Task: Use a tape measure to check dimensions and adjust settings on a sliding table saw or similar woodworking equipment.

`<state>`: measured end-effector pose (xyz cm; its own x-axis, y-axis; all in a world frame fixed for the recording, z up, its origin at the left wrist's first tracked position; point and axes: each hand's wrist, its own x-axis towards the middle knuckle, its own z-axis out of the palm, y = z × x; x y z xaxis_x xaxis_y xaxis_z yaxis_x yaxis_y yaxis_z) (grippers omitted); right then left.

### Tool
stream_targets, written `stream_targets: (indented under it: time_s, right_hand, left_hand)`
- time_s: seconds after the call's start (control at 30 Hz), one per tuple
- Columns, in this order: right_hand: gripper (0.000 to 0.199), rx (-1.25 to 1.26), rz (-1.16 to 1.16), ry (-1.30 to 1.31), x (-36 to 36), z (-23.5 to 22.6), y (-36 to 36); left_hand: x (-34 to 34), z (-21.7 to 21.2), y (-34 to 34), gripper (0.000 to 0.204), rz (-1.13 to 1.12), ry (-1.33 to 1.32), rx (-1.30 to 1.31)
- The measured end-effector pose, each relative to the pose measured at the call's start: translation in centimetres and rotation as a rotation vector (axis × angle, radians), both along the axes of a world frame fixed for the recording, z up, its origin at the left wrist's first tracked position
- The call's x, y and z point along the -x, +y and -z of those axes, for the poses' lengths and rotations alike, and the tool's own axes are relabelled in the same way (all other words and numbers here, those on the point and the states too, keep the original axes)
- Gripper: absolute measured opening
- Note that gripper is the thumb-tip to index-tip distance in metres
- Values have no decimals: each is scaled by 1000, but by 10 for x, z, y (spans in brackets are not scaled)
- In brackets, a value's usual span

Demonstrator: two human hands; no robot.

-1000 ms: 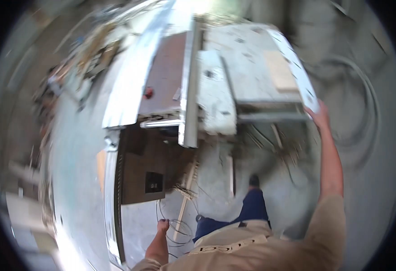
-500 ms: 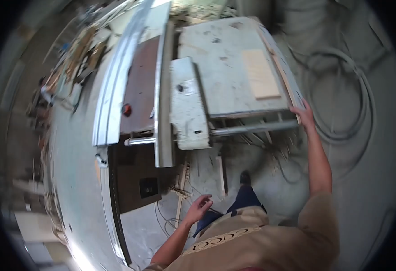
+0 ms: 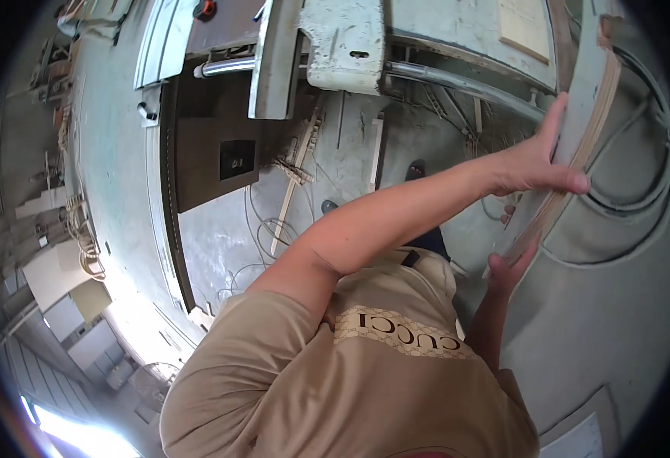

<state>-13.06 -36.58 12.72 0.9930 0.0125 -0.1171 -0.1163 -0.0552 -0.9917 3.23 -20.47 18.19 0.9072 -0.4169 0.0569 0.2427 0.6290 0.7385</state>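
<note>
A long, narrow wooden board with a pale face and a layered edge slants along the right side of the machine table. My left hand reaches across my body and grips the board partway along, with thumb and fingers on either side of it. Lower down, my right hand is closed round the board's near end; some of its fingers are hidden behind the board. Left of the board is the table of what looks like a panel saw, with a metal rail along its front.
A pale fence block and an aluminium profile jut toward me. A flat wood piece lies on the table. Coiled hose is on the floor at right. Wood strips and cables lie under the machine, beside a brown cabinet.
My left hand has moved from near my waist across to the board. My right hand has shifted to its near end. The board has come toward me, and the view has tipped downward.
</note>
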Motion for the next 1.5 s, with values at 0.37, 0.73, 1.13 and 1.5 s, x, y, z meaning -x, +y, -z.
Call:
stream_targets:
  time_s: [0.37, 0.73, 1.13, 1.5]
  right_hand:
    - [113, -143, -230, -501, -72, -169, 20]
    - [47, 760, 296, -253, 52, -204, 125]
    - [47, 610, 83, -103, 62, 217, 263]
    - [44, 717, 48, 33, 23, 395, 311]
  left_hand:
    - [117, 33, 60, 145, -373, -477, -583]
    - [262, 122, 168, 130, -143, -535, -1225]
    - [26, 45, 417, 60, -1089, -663, -1909]
    - [-11, 104, 410, 81, -656, -345, -2061]
